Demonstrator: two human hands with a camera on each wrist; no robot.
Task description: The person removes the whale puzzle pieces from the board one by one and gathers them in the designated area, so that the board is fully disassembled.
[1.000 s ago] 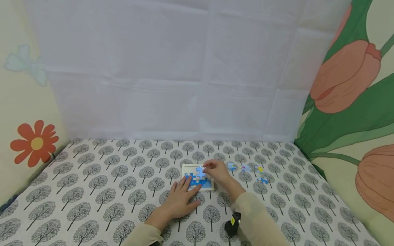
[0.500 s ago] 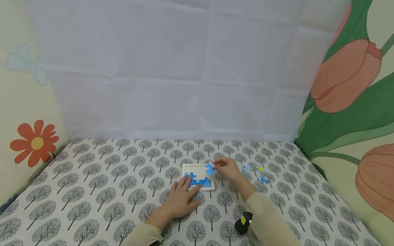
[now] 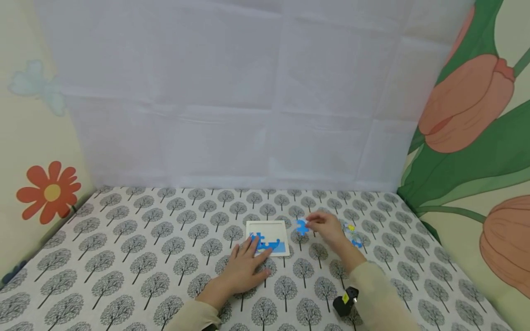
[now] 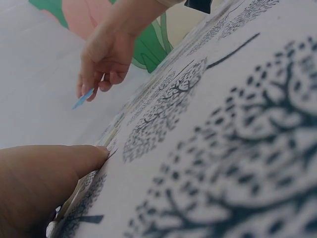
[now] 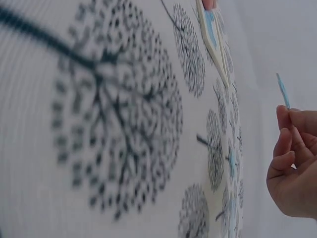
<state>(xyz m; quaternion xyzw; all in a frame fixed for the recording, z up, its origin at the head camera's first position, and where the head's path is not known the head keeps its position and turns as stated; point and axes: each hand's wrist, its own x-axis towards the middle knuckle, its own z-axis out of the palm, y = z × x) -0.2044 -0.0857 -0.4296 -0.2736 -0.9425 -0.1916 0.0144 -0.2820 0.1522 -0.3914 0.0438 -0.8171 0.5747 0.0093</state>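
My right hand (image 3: 328,228) pinches a light blue jigsaw piece (image 3: 302,227) between thumb and fingertips, held above the cloth just right of the puzzle tray. Edge-on, the same jigsaw piece (image 5: 283,91) appears in the right wrist view, clear of the cloth. The white-rimmed puzzle tray (image 3: 273,228) has blue joined pieces (image 3: 276,247) along its lower part, while bare board shows above them. With fingers spread, my left hand (image 3: 242,270) rests on the tray's lower left and covers part of those pieces.
Beyond my right hand lie loose jigsaw pieces, one with yellow (image 3: 351,227) and one blue (image 3: 356,243); the arm may hide others. A tree-print cloth (image 3: 136,257) covers the table. A white sheet (image 3: 215,101) hangs behind it. A black device (image 3: 345,302) sits at the right wrist.
My right hand has carried the jigsaw piece rightward, from over the tray to beyond its right edge, exposing more bare board. My left hand has stayed on the tray.
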